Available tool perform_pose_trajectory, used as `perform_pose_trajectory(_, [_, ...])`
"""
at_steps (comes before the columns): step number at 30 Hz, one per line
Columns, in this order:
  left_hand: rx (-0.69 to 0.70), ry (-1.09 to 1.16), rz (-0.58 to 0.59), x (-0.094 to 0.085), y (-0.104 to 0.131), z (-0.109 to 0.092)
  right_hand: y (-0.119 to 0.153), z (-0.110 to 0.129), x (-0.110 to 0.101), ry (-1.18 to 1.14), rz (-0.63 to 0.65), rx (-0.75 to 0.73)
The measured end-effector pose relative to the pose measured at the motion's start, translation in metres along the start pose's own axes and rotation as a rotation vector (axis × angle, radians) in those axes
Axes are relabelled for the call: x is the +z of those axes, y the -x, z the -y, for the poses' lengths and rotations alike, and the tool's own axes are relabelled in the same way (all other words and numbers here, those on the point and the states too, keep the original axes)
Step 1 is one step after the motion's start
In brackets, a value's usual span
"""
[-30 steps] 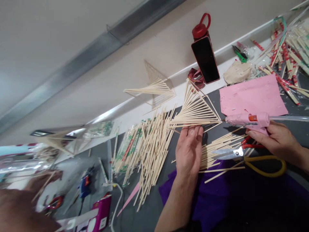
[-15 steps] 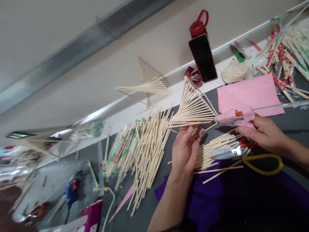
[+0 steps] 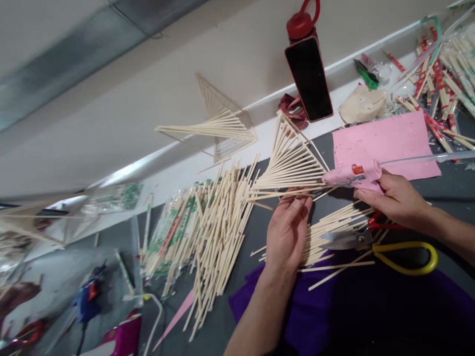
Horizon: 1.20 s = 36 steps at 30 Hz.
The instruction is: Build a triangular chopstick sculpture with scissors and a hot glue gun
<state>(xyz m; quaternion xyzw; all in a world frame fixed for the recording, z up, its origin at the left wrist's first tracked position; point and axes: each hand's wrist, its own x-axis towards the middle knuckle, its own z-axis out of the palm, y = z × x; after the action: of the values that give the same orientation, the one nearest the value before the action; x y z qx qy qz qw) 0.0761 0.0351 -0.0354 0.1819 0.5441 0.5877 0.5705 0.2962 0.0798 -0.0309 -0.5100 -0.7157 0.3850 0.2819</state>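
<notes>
A fan-shaped structure of pale wooden sticks (image 3: 293,160) stands in front of me, the sticks spreading from a lower left edge. My left hand (image 3: 288,222), palm up with fingers curled, holds its bottom edge from below. In my right hand (image 3: 388,195) is a pink glue gun (image 3: 354,175), its nozzle at the structure's lower right corner. Below the hands lie loose sticks (image 3: 334,222) and scissors (image 3: 404,252) with red and yellow handles.
A finished-looking stick fan (image 3: 218,126) stands behind, left. A big stick pile (image 3: 222,237) lies left of my hand. A phone (image 3: 309,79) leans on a red-capped bottle (image 3: 300,25). Pink sheet (image 3: 382,143), wrapped chopsticks (image 3: 438,79), blue glue gun (image 3: 88,299); another person's hand (image 3: 18,296) far left.
The view has shifted, so most things sit further left. My left hand's fingers have closed in more at the structure's bottom edge. The glue gun's nozzle stays at the corner.
</notes>
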Motion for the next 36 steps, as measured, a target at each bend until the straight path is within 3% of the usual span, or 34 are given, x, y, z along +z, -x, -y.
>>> perform_pose_trajectory(9, [0.095,-0.156,-0.049,-0.003,0.005,0.008,-0.001,-0.001,0.001,0.001,0.030,0.042])
perform_pose_trajectory(18, [0.002,-0.132,-0.116,-0.012,0.027,0.007,0.001,-0.001,0.003,-0.011,0.067,0.036])
perform_pose_trajectory(36, [0.024,-0.113,-0.025,-0.007,0.000,0.008,-0.002,0.002,0.002,0.036,0.052,0.047])
